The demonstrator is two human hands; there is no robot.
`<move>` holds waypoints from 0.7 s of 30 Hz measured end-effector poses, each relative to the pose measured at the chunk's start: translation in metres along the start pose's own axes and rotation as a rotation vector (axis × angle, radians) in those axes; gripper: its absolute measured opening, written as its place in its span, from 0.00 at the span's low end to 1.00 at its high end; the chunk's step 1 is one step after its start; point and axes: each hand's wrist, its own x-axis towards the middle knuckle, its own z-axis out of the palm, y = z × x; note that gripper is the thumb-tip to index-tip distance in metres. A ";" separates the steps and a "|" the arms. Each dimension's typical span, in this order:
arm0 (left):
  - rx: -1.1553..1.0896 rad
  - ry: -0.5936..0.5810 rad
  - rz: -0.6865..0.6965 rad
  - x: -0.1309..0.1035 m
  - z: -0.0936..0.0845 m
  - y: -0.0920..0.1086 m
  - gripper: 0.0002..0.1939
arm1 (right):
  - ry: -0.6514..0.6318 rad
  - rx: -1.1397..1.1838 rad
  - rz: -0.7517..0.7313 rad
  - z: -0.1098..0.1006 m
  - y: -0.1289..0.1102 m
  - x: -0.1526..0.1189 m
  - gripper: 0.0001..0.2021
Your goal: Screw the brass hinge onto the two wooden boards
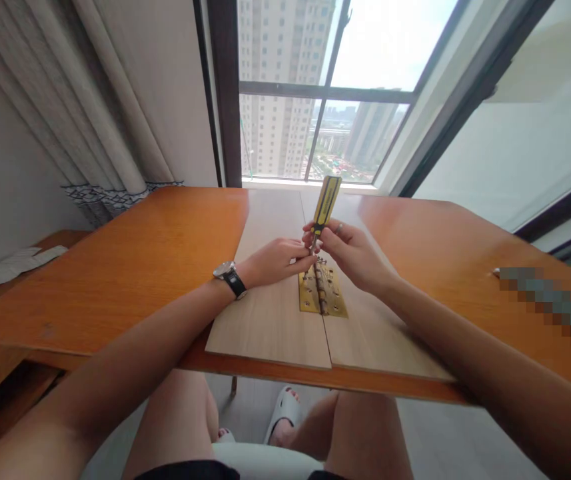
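A screwdriver (327, 203) with a yellow and black handle stands nearly upright, slightly tilted, above the boards. The fingers of my right hand (352, 250) grip it low, around the neck of the handle. My left hand (285, 260) is closed in a pinch at the lower end of the shaft; what lies between its fingertips is hidden. Just beneath the hands, a brass hinge (335, 303) lies opened flat across the seam of two pale wooden boards (270, 327). Several small screws (321, 260) show near the hinge's far end, partly covered by my fingers.
The boards rest on an orange-brown wooden table (165, 267). A blurred-out object (555, 303) lies at the table's right side. A window (325, 93) rises behind the far edge, with a curtain (85, 87) to the left. White paper or cloth (15, 267) lies at far left.
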 end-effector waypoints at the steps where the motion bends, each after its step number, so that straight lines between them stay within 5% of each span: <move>1: 0.003 -0.003 -0.003 0.000 0.000 0.000 0.21 | -0.007 -0.003 -0.011 0.000 0.000 0.000 0.17; 21: -0.030 -0.022 -0.004 0.000 -0.004 0.006 0.20 | -0.078 0.025 0.000 0.002 -0.003 -0.003 0.18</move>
